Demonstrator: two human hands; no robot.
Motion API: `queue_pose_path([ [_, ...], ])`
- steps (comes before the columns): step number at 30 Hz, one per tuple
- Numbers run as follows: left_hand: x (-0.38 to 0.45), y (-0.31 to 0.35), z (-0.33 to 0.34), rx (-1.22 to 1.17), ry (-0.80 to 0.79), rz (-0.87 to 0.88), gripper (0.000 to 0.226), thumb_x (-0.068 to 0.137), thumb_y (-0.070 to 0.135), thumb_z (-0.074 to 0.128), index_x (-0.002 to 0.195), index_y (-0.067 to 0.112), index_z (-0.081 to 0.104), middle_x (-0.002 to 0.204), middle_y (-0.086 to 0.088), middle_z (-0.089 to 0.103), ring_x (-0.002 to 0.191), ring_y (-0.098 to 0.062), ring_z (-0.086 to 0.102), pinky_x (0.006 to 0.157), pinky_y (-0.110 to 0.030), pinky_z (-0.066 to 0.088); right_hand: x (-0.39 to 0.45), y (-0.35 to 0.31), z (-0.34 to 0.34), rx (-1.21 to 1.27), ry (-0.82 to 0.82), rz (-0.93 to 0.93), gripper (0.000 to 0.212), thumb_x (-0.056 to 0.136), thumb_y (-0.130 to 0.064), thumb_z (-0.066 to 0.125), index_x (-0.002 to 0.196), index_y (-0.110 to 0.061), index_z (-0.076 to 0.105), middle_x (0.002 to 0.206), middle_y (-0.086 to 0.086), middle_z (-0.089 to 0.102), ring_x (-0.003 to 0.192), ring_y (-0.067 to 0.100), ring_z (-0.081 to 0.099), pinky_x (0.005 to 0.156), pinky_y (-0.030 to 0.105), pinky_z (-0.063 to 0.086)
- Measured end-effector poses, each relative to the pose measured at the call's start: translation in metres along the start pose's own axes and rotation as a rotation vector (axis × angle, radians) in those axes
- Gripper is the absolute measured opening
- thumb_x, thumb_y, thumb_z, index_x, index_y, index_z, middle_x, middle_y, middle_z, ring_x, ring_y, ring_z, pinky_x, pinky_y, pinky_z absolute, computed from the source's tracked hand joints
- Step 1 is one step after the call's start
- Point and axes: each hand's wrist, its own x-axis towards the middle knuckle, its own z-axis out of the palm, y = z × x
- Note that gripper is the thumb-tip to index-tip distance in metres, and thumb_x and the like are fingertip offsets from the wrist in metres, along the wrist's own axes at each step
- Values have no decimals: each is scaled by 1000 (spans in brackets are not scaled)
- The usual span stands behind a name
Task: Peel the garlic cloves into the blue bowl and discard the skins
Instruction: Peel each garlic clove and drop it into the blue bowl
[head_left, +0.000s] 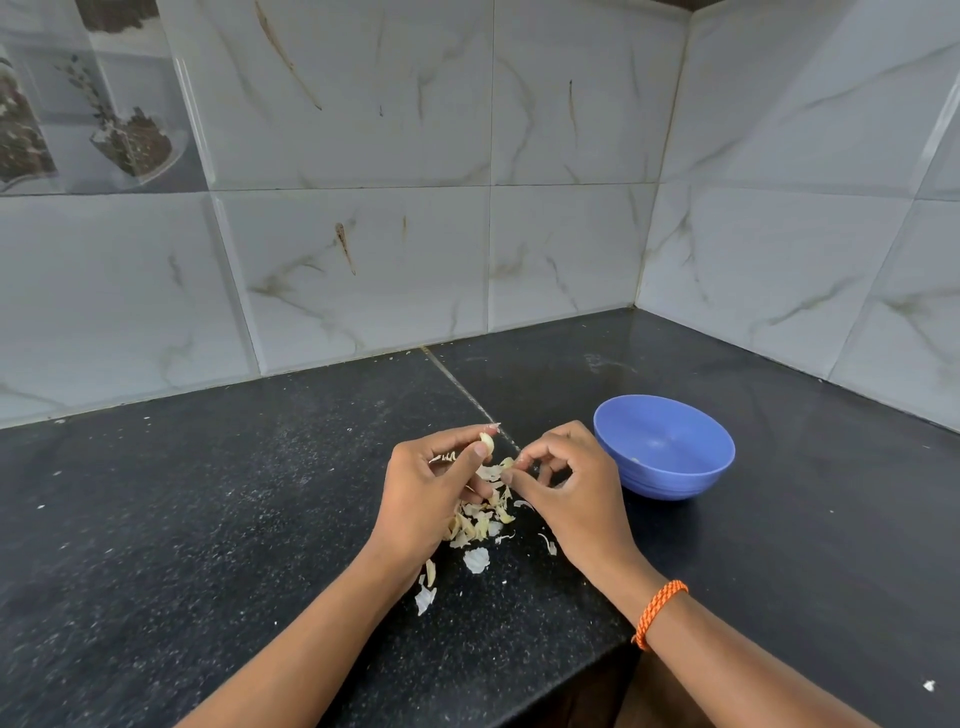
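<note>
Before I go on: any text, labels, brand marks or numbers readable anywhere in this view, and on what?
None readable.
Blue bowl: plain, no mark visible.
Orange wrist band: braided, no lettering.
Picture tile on the wall, upper left: shows jars and spices, no legible words.
Marble wall tiles and black countertop: only veins and specks.
Garlic clove in the left hand: no text.

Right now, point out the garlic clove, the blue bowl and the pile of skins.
garlic clove (487, 443), head view, its pale exposed side.
blue bowl (675, 486), head view, outer front wall.
pile of skins (475, 525), head view, middle of the heap.
</note>
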Motion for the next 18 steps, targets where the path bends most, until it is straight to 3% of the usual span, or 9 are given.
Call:
queue_pose_path([
  [5,1,-1,0,20,-3,11,20,105,17,71,117,25,84,109,3,83,71,-24,75,78,-53,67,0,4,0,38,-1,-14,11,94,-14,81,93,-24,77,99,-13,66,88,10,69,71,17,53],
  [9,0,-1,1,36,-8,27,21,105,18,70,118,27,84,112,5,82,71,-23,76,76,-47,67,0,6,0,35,-48,-16,28,105,-4,62,100,-27,77,108,-16,65,88,12,72,68,22,55],
  [12,0,-1,1,47,-19,37,24,107,16,67,119,29,83,115,8,80,70,-24,75,75,-45,67,-1,5,0,76,-35,4,29,102,-2,64,100,-28,77,105,-16,68,93,13,72,71,26,56],
  [18,0,-4,3,118,-80,87,28,106,14,69,124,32,81,107,4,77,71,-27,74,71,-42,66,-5,-5,-2,217,-63,-1,11,102,-16,71,106,-26,75,102,-11,77,98,18,75,83,43,63],
])
